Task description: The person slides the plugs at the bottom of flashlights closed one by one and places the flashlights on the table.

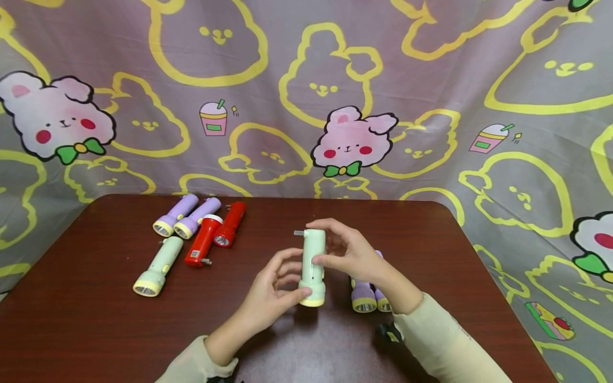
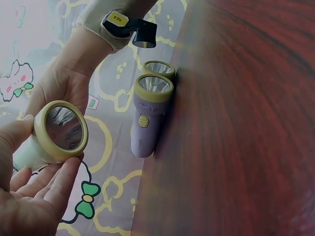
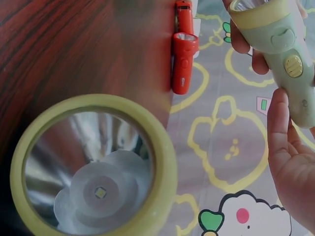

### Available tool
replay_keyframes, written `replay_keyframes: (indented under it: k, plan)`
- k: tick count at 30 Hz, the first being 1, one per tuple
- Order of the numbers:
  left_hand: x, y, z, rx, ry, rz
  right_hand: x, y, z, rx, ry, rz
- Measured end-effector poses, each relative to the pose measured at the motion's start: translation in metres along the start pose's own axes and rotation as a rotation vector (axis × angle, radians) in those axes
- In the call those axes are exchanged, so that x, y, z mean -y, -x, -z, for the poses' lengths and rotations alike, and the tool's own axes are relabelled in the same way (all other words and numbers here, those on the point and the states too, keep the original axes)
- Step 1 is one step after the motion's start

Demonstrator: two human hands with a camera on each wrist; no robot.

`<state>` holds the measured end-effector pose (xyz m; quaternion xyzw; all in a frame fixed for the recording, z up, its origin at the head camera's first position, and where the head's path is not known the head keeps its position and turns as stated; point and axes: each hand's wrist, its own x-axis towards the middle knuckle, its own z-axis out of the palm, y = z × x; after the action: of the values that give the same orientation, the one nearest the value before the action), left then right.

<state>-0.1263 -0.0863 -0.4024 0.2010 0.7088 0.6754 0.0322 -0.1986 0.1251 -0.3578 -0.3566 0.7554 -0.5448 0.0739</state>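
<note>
Flashlight (image 1: 158, 267), pale green, lies well left of the held flashlight (image 1: 313, 266). Farther back, also left of it, rest two purple flashlights (image 1: 177, 214), then two red flashlights (image 1: 205, 238), less far off. Left hand (image 1: 270, 290) grips the held flashlight's lamp end; that flashlight — pale green too — is lifted above the table (image 1: 268, 223). Right hand (image 1: 351, 255) pinches its body. Just right of it: another purple pair (image 1: 362, 297), partly hidden behind the right arm.
</note>
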Motion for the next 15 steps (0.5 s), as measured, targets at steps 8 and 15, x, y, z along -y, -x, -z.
replay_keyframes:
  k: [8, 15]
  plan:
    - [0.0004, 0.0002, -0.0017, 0.007, 0.012, -0.015, 0.0003, -0.0011, 0.0029, 0.021, 0.000, -0.016]
    - [-0.0001, 0.0004, -0.0033, 0.005, 0.011, -0.043, 0.0021, -0.0008, 0.0048, 0.035, -0.015, -0.029]
